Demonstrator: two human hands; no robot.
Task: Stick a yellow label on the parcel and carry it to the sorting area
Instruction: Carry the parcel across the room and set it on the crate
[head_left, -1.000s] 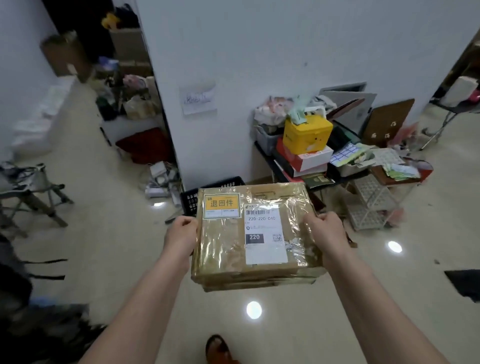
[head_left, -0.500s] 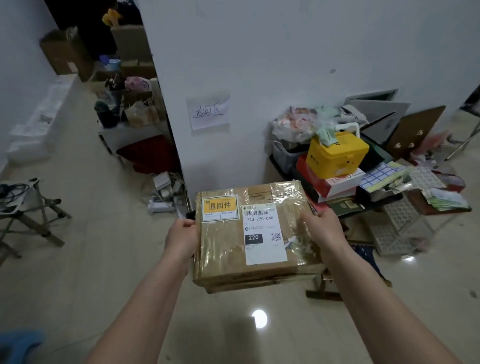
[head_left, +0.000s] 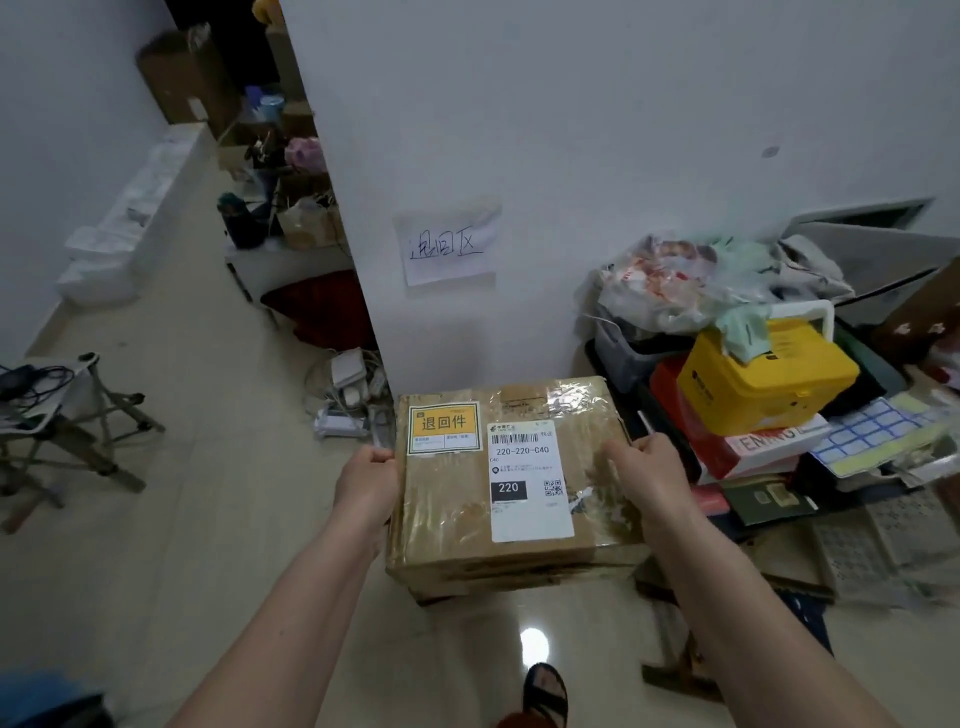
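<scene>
The wall's handwritten sign (head_left: 448, 244) now sits larger at upper centre than a second ago (the carrier has closed in). The parcel (head_left: 506, 483), yellow label (head_left: 443, 427) already on, stays mid-frame, left hand (head_left: 366, 480) and right hand (head_left: 647, 470) clamping its sides; setting down probably follows.

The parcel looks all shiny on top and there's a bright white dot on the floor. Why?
Head view: clear tape on the parcel throws back the room light as white glare near its far edge; the dot is a light reflected in the glossy floor. The left hand and right hand are sharp, while the frame's corners are blurred and stretched by the wide lens.
</scene>
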